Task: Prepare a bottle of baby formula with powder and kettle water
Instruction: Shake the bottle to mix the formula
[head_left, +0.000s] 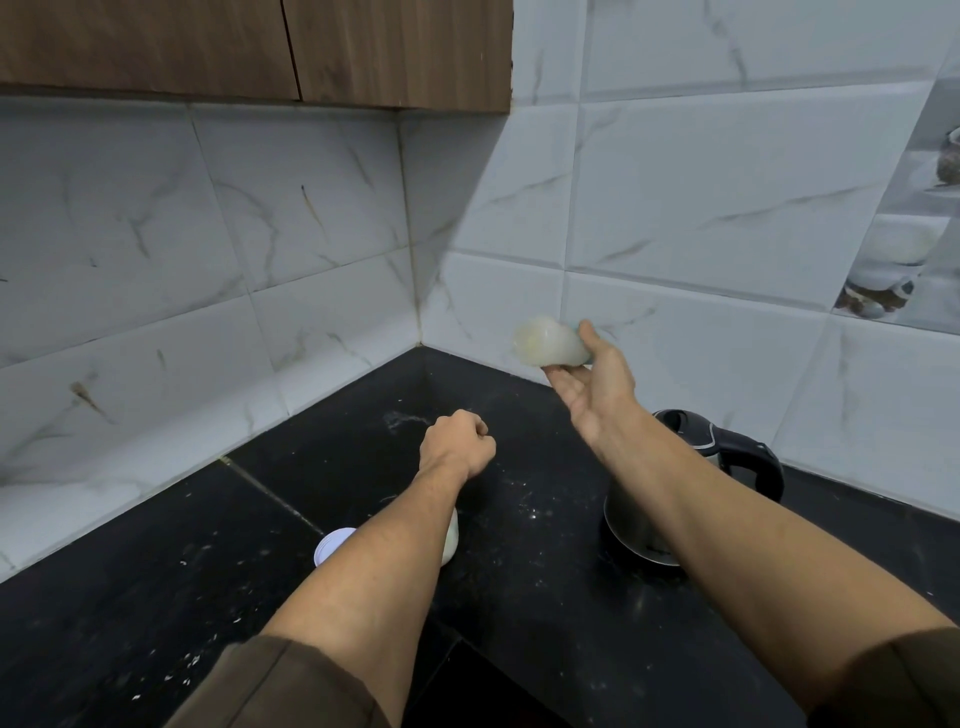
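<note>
On the speckled black tabletop (156, 571), an electric kettle (631, 525) and a white container (451, 540) are set aside. The milky baby bottle (545, 343), blurred, is held sideways aloft in the right grip (592, 389), apparently for shaking. The left grip (457, 441) is clenched, seemingly empty.

It was a home kitchen. An electric kettle (631, 522) stood on a black stone countertop (156, 597) flecked with white specks. Behind the kettle and to its left, white marble-look tiles (727, 171) met in a corner. Wood-grain wall cabinets (249, 47) hung above and left of the kettle, and decorative tiles (904, 249) picturing crockery sat up to its right.
</note>
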